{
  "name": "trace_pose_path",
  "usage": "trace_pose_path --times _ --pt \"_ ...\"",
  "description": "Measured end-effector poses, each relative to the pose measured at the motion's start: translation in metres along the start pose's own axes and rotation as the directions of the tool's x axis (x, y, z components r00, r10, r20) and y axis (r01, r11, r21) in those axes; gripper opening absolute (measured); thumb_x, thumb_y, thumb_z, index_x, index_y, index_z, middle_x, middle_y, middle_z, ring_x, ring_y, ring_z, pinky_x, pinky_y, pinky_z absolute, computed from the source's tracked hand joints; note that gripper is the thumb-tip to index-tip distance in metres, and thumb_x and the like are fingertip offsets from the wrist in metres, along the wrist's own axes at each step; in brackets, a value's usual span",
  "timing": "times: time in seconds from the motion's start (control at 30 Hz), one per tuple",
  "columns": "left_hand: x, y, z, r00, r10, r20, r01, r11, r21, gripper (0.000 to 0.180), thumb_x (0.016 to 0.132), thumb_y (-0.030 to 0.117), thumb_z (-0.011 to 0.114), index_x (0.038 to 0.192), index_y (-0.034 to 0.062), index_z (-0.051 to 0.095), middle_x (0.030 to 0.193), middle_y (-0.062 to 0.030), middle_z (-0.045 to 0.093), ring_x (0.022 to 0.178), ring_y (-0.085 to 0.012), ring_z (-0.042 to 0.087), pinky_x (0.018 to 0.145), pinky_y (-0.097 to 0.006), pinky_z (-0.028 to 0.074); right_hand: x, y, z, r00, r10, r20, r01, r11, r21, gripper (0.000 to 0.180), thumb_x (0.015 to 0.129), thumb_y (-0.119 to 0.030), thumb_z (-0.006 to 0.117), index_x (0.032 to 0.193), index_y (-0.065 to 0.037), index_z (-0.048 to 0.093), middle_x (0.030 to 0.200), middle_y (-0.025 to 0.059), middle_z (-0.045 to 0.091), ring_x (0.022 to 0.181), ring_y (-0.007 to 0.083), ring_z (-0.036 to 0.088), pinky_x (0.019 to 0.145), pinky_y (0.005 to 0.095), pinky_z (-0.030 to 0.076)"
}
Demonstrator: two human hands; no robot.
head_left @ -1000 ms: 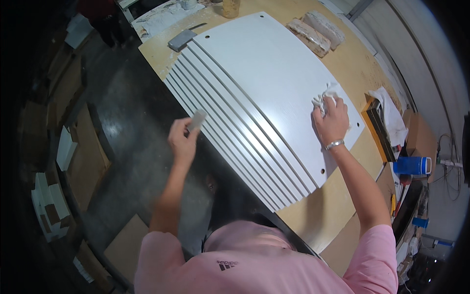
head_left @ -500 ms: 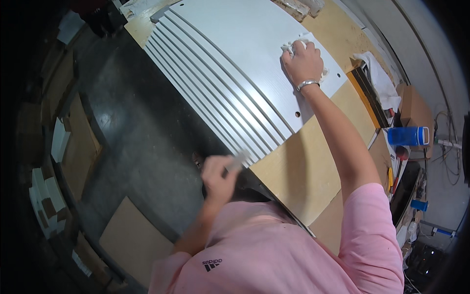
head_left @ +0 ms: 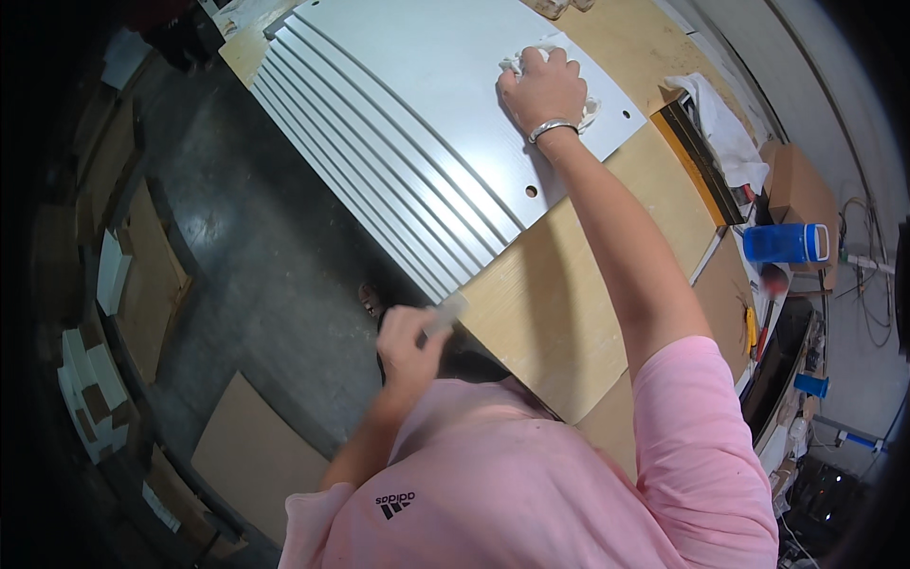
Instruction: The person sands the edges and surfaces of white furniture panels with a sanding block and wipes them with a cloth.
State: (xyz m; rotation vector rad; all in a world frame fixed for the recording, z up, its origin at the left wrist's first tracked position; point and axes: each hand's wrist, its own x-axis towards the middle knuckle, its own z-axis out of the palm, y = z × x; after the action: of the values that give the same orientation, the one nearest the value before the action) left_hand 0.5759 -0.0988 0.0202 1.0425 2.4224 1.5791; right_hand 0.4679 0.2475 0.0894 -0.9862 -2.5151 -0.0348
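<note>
My right hand [head_left: 548,92] presses a crumpled white cloth [head_left: 591,110] onto the top white panel [head_left: 398,57], near its right end. Its fingers are bent over the cloth. Under that panel several more white panels lie stacked, their long edges stepped out towards the left like stairs. My left hand [head_left: 406,347] is closed around a small pale, translucent object [head_left: 447,313], too blurred to name. It is held just off the near corner of the stack, in front of the table edge.
The pale wooden tabletop [head_left: 531,303] carries the panels. To the right are a black-and-orange long box [head_left: 697,161], a white cloth or bag [head_left: 725,133], a blue bottle [head_left: 785,244] and yellow-handled pliers [head_left: 750,330]. Cardboard sheets [head_left: 261,460] lie on the floor at left. Another person [head_left: 180,38] stands far left.
The panels and table have shifted left and slightly up in view. My right hand stays on the cloth, a little closer to the panel's hole. My left hand still grips the translucent object.
</note>
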Motion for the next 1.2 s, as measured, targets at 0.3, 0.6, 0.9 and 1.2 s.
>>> trace_pose_path --times 0.3,0.6,0.9,1.2 --pt "0.062 0.030 0.008 0.978 0.207 -0.036 -0.203 0.975 0.089 0.031 0.065 -0.006 0.076 0.094 0.0011 0.066 0.084 -0.0128 0.060 0.076 -0.0310 0.058 0.065 -0.039 0.047 -0.001 -0.002 -0.006 0.998 0.015 0.057 -0.016 0.999 0.031 0.034 0.086 -0.035 0.059 0.109 -0.011 0.067 0.118 0.0146 0.057 0.112 0.0319 0.054 0.090 0.0460 0.044" --pt "0.088 0.049 0.025 0.954 0.293 -0.071 -0.287 0.954 0.086 0.030 0.065 -0.001 0.077 0.092 0.0010 0.064 0.083 -0.0142 0.061 0.074 -0.0317 0.057 0.066 -0.040 0.046 0.000 0.000 -0.006 0.996 0.012 0.085 -0.015 1.000 0.027 0.033 0.087 -0.036 0.059 0.109 -0.012 0.067 0.116 0.0131 0.056 0.110 0.0309 0.053 0.090 0.0480 0.043" --pt "0.084 0.059 0.037 0.959 0.282 0.024 -0.283 0.959 0.029 0.032 0.063 0.000 0.077 0.092 0.0052 0.065 0.086 -0.0129 0.059 0.080 -0.0339 0.058 0.065 -0.042 0.047 -0.001 0.003 -0.012 0.999 0.008 0.052 -0.013 0.994 0.106 0.030 0.079 -0.032 0.062 0.099 -0.010 0.069 0.110 0.0156 0.059 0.100 0.0335 0.056 0.082 0.0456 0.047" --pt "0.136 0.020 0.028 0.975 0.204 -0.092 -0.202 0.979 0.030 0.029 0.070 0.000 0.078 0.095 0.0029 0.063 0.088 -0.0117 0.060 0.080 -0.0307 0.059 0.068 -0.039 0.048 0.002 0.000 -0.013 1.000 0.010 -0.003 -0.009 0.991 0.132 0.026 0.076 -0.029 0.066 0.096 -0.011 0.068 0.114 0.0142 0.060 0.098 0.0342 0.058 0.081 0.0475 0.047"
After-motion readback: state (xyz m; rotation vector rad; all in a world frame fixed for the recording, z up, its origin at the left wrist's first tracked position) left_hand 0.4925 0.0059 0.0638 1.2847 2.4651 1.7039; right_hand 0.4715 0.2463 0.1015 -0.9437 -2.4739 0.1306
